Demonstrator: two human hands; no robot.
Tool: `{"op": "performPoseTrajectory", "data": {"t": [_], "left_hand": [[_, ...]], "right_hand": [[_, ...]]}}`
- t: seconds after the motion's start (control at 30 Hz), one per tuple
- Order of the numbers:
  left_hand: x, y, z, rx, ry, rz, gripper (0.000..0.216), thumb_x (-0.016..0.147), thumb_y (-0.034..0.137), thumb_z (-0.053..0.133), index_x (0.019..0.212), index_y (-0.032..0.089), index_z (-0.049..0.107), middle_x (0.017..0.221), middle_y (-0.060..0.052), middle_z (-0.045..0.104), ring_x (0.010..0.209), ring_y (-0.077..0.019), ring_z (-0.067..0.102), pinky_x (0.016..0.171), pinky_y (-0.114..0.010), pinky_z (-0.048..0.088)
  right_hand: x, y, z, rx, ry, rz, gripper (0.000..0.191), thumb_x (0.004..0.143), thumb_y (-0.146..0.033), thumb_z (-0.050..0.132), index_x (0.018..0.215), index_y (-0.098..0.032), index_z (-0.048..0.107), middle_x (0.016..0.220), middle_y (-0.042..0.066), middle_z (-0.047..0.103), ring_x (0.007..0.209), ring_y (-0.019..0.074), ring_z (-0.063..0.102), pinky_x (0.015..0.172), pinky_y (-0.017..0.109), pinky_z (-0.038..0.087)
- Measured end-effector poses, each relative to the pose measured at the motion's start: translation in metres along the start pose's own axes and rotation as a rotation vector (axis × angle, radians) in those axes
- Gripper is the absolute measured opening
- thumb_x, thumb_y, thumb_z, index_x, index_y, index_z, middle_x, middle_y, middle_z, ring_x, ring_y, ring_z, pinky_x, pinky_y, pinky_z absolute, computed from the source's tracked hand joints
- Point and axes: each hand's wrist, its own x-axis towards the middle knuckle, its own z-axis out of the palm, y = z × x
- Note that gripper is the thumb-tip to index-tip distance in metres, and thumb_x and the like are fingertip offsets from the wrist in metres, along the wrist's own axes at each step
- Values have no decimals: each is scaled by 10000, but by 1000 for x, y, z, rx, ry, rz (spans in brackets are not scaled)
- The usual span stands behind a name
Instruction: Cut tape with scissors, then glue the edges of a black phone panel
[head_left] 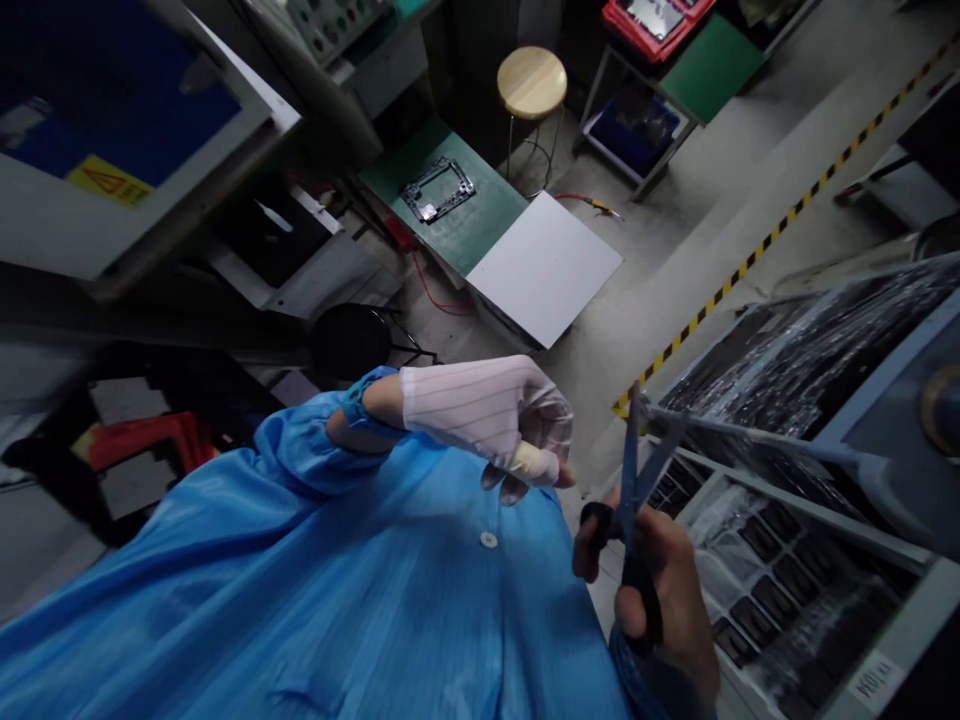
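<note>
My left hand (491,410) wears a pale striped glove with a yellowish cover on one finger. Its fingers curl in and the tips press together in front of my blue smock (420,580); anything between them is too small or hidden to name. A blue band (364,400) circles that wrist. Bare and lower right, my right hand (671,590) grips black-handled scissors (631,470), fingers through the loops. The scissor blades point upward and stand apart, a short way right of the gloved fingertips, with no contact visible.
On my right stands a rack (810,440) holding trays of dark parts in clear plastic. Ahead are a green-topped table (495,215) with a black frame (439,190), a white panel (547,265), and a round stool (532,82). Yellow-black tape (772,235) crosses the floor.
</note>
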Motion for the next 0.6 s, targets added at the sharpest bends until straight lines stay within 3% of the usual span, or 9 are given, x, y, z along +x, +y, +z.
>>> {"op": "performPoseTrajectory", "data": {"t": [0.07,0.27,0.6], "left_hand": [[0,0,-1,15,39,28,254,997,181,802,757,142,729,628,-20,756,525,-80,626,540,-124,480],[-1,-2,-2,-40,132,43,157,965,108,809,814,104,765,618,5,727,511,-80,634,544,-134,483],[-9,-18,-2,-28,181,63,85,975,164,785,938,93,815,683,-10,764,538,-91,672,554,-149,518]], "right_hand": [[4,-2,-2,-36,-64,-35,912,690,-1123,872,908,-241,801,688,31,754,568,208,664,632,353,596],[18,-7,0,-88,-242,5,882,744,-1118,848,788,-244,737,631,15,723,549,179,626,640,315,577],[24,0,1,-147,-282,17,884,739,-1113,860,792,-238,749,625,21,726,551,174,630,623,310,579]]}}
